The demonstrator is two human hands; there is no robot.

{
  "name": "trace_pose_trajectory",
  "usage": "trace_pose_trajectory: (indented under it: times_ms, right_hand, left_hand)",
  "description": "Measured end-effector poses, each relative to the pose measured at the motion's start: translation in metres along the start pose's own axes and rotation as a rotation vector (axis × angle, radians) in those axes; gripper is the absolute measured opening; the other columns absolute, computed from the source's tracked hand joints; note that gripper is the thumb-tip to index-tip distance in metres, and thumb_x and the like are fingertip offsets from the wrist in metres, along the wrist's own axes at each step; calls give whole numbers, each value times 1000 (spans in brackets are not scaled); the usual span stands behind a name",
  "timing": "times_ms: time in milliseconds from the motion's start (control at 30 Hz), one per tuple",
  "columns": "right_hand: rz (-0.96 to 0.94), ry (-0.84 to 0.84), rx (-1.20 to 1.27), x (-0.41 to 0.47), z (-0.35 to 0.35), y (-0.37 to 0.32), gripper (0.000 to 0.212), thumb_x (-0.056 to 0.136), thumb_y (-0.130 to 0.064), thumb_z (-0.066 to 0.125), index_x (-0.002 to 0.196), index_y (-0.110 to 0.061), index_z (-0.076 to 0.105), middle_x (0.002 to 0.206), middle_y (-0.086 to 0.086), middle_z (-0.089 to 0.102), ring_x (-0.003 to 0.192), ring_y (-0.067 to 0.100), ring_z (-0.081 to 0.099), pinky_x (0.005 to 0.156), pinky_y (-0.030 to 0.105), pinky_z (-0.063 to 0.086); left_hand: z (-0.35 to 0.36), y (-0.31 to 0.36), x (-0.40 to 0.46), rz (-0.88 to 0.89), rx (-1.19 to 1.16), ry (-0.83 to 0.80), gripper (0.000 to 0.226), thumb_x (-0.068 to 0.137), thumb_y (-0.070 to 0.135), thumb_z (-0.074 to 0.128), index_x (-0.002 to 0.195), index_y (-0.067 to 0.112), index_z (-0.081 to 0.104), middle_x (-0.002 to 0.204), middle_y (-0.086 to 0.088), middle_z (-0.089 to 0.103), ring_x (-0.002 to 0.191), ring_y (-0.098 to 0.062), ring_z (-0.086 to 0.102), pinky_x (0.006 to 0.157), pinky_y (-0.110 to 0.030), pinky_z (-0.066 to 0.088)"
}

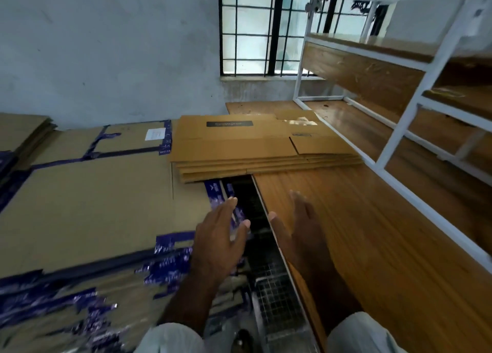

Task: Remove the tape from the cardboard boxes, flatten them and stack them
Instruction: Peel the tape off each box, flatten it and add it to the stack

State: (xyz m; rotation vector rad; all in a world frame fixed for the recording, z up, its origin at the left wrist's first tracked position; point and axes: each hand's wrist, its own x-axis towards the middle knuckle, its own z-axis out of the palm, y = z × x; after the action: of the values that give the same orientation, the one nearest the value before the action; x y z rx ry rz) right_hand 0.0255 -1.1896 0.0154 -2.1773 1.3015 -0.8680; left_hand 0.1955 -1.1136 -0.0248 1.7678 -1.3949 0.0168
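Observation:
A neat stack of flattened brown cardboard boxes (pixel 255 147) lies at the far middle, partly on the wooden table. To its left spread larger flat cardboard boxes (pixel 87 206) with strips of blue-purple tape (pixel 170 267) along their edges. My left hand (pixel 221 235) reaches forward with straight fingers over the taped right edge of that cardboard and holds nothing. My right hand (pixel 300 232) is stretched out flat above the near edge of the wooden table, also empty. Both hands are slightly blurred.
A wooden table (pixel 372 232) fills the right side, with a white metal shelf frame (pixel 404 118) standing on it. A dark gap with a wire mesh (pixel 274 286) runs between cardboard and table. A barred window (pixel 261 27) and a pale wall are behind.

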Motion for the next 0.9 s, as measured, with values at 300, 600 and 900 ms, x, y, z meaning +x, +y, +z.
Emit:
trace_pose_trajectory:
  times_ms: [300,600,900]
  right_hand:
    - [-4,-3,-100,-142,-61,-11,77,98,-54,53,158,-12,31,162,16,36,150,31,33,116,50,39]
    - [-74,25,-93,-218,-119,-18,80,95,-61,47,157,-12,33,160,15,40,150,30,34,115,58,39]
    - [-155,24,-82,-338,-185,-1,81,94,-63,42,158,-15,33,162,10,39,153,26,29,118,57,36]
  left_hand:
    - [-50,75,-112,17,-16,-23,65,100,53,45,145,8,54,144,-9,59,133,-23,53,108,-43,47]
    - [-78,142,-183,63,31,42,59,101,48,50,147,11,52,146,-6,57,136,-21,51,105,-52,48]
    - [-88,234,-304,72,110,171,56,99,44,50,144,10,56,144,-6,59,131,-21,56,101,-51,48]
